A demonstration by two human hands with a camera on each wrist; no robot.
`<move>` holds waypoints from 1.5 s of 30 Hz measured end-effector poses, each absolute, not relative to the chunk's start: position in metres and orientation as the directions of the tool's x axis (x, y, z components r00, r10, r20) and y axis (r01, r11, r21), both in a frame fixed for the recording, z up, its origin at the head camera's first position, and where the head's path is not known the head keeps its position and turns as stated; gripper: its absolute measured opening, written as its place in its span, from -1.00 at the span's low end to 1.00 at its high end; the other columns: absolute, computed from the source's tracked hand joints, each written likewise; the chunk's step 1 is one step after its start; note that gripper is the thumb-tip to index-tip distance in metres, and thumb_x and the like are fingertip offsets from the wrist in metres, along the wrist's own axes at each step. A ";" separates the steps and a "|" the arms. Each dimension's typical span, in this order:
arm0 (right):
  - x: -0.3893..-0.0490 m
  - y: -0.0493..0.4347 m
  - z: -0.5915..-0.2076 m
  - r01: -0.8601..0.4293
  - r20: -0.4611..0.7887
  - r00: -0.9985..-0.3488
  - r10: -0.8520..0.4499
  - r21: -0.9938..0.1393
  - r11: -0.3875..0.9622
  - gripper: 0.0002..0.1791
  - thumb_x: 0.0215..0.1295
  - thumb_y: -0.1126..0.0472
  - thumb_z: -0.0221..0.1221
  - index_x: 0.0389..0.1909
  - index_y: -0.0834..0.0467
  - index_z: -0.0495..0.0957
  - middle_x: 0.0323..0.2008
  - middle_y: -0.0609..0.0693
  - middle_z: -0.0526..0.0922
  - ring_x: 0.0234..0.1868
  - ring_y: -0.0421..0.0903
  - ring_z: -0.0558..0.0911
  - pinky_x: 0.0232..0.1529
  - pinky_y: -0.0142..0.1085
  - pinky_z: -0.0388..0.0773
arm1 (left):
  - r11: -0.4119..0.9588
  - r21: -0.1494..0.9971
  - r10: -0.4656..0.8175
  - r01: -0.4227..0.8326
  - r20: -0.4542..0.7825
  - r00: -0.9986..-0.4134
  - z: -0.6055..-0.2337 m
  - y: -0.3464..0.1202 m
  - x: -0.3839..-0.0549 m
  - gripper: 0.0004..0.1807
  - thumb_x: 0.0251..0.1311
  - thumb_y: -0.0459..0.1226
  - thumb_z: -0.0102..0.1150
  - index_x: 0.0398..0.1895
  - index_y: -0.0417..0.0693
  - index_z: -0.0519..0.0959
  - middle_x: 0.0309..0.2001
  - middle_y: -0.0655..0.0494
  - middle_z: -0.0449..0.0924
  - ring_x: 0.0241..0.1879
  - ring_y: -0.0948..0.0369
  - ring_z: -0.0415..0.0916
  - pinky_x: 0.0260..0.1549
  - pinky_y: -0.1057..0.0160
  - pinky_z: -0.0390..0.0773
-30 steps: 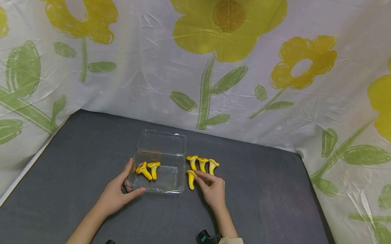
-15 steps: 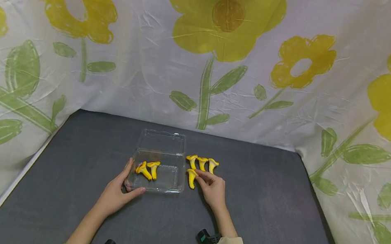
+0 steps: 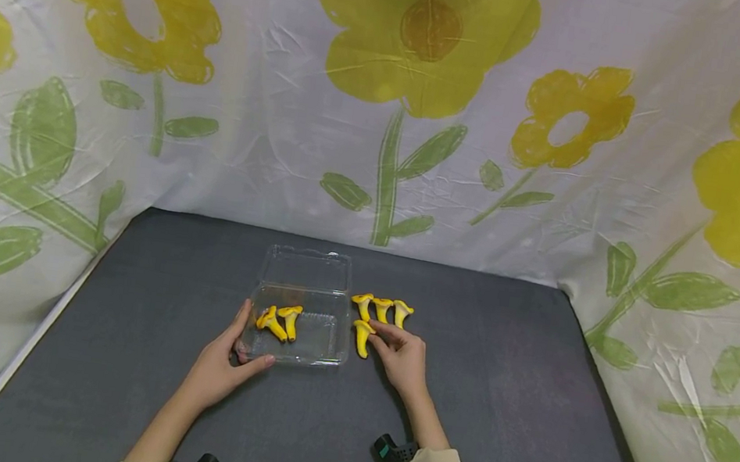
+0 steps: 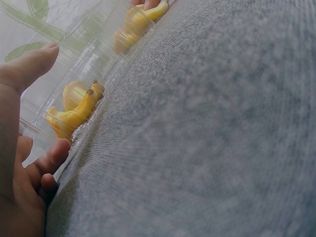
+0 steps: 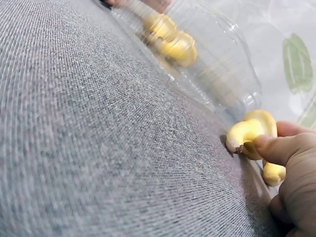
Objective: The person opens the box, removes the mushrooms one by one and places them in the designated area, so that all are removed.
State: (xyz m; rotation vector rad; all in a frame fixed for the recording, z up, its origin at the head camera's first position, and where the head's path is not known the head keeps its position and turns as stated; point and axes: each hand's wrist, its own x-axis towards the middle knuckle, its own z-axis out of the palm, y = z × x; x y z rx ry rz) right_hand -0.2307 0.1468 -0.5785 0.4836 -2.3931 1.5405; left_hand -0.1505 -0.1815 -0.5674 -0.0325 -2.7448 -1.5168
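Gripping the near left corner of a clear box (image 3: pixel 323 337), the left hand (image 3: pixel 217 374) is holding thumb and fingers wide apart, thumb at the front rim, fingers along the left wall; a light hold should serve best, since the thin plastic may flex. Just right of those fingers, inside the box, one yellow mushroom (image 3: pixel 272 325) and a second mushroom (image 3: pixel 290 322) are lying side by side. Beyond them, the lid (image 3: pixel 308 270) is lying back, open. Outside the right wall, at the right hand's (image 3: pixel 404 364) fingertips, the pinched mushroom (image 3: pixel 362 340) is being held near its cap, thumb and fingers close together; whether its stem is touching the surface (image 3: pixel 508 408) is hard to tell. A gentle squeeze at the thicker part should stop it twisting. Just beyond the right fingers, three mushrooms (image 3: pixel 383 310) are lying in a row, so any lift would do well to go straight up first, clearing both neighbours and rim.
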 end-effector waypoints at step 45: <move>-0.246 0.111 -0.536 -0.359 0.338 -0.932 -0.130 -0.907 0.222 -0.71 0.26 0.38 0.47 0.01 0.30 0.80 -0.02 0.22 0.81 -0.59 -0.48 0.38 -0.64 -0.45 0.10 | 0.525 0.850 0.018 0.037 0.033 -0.999 -0.570 -0.182 -0.151 0.23 0.28 0.07 0.50 0.78 0.07 -0.16 0.08 -0.02 0.55 -0.35 0.27 0.37 -0.25 0.24 0.41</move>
